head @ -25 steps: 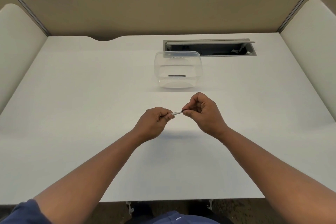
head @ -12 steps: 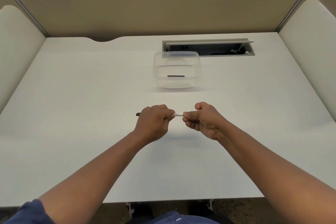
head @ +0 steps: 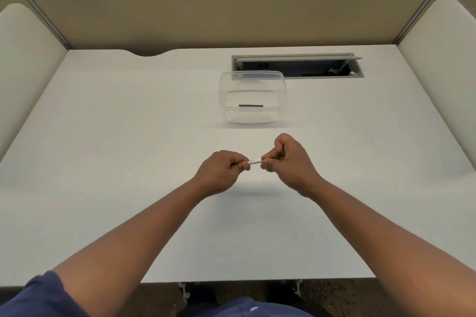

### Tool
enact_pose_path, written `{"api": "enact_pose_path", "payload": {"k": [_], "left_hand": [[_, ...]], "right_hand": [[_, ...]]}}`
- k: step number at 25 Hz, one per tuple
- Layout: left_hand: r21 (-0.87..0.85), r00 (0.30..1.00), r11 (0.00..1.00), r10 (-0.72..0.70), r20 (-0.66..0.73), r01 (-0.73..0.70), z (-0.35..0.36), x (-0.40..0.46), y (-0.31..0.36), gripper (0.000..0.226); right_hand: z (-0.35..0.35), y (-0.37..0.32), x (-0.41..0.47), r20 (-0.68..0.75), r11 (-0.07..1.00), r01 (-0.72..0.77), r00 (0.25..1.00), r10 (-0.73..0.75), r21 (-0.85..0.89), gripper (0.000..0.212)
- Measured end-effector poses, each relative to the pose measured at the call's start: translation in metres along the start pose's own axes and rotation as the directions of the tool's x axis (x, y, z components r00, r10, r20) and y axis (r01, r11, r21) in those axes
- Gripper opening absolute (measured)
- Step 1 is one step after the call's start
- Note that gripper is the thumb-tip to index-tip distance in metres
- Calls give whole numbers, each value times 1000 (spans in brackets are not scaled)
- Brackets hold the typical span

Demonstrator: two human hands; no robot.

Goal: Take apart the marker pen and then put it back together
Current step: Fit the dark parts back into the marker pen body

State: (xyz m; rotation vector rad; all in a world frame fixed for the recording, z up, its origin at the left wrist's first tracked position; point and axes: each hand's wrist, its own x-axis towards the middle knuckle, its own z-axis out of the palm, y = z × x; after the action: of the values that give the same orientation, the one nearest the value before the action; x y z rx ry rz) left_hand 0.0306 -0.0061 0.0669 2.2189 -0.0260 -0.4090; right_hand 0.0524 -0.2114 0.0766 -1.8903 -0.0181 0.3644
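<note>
A thin white marker pen point(head: 255, 161) is held level above the middle of the white desk point(head: 128, 136). My left hand point(head: 221, 171) grips its left part in a closed fist. My right hand point(head: 288, 159) pinches its right end with bent fingers. Only a short white stretch of the barrel shows between the two hands; both ends are hidden. A clear plastic container point(head: 252, 96) stands behind the hands, and a short dark stick-like part point(head: 250, 105) lies inside it.
An open grey cable hatch point(head: 297, 65) is sunk into the desk behind the container. Tan partition walls close the back and both sides. The desk's front edge runs just under my forearms.
The dark tip that stuck out left of my left fist half a second ago is hidden now. My right hand has rolled upward at the pen's right end; both hands stay closed on it.
</note>
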Motion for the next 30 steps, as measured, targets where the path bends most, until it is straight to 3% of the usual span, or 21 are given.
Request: {"api": "enact_pose_path", "payload": {"k": [4, 6, 8, 10, 12, 15, 16, 18, 20, 21, 26, 30], "left_hand": [[318, 958, 931, 240, -158, -181, 9, -1, 4, 19], [383, 929, 885, 340, -147, -264, 8, -1, 3, 19], [394, 929, 878, 347, -128, -274, 9, 0, 0, 20], [357, 958, 908, 271, -94, -222, 12, 2, -2, 21], [301, 987, 944, 157, -45, -136, 13, 4, -2, 22], [222, 997, 972, 75, 7, -75, 8, 7, -4, 22], [235, 996, 968, 83, 16, -85, 7, 7, -4, 22], [326, 988, 934, 152, 4, -145, 6, 6, -4, 23], [390, 968, 896, 246, -38, -213, 7, 4, -4, 25], [396, 958, 887, 282, -56, -238, 8, 4, -4, 24], [392, 944, 880, 321, -75, -268, 9, 5, -4, 22], [350, 960, 913, 259, -105, -208, -1, 10, -7, 26]], "right_hand": [[-7, -8, 8, 89, 948, -236, 971, 222, 213, 41], [-11, -10, 9, 151, 872, -375, 927, 344, 315, 42], [-11, -9, 9, 170, 848, -407, 913, 370, 339, 41], [-8, -5, 6, 118, 923, -304, 952, 284, 237, 36], [-3, -1, 3, 25, 994, -107, 994, 108, -23, 29], [2, 3, 2, 14, 959, 86, 996, -85, -270, 29], [1, 4, 2, 7, 966, 77, 997, -78, -247, 30], [-5, 4, 4, 10, 998, -68, 998, 68, 9, 31], [-10, 1, 6, 80, 907, -277, 961, 266, 316, 34], [-11, 0, 7, 106, 860, -343, 939, 328, 377, 34], [-7, 3, 11, 112, 867, -347, 938, 329, 358, 32], [-9, 7, 14, 73, 890, -300, 953, 293, 344, 34]]}}
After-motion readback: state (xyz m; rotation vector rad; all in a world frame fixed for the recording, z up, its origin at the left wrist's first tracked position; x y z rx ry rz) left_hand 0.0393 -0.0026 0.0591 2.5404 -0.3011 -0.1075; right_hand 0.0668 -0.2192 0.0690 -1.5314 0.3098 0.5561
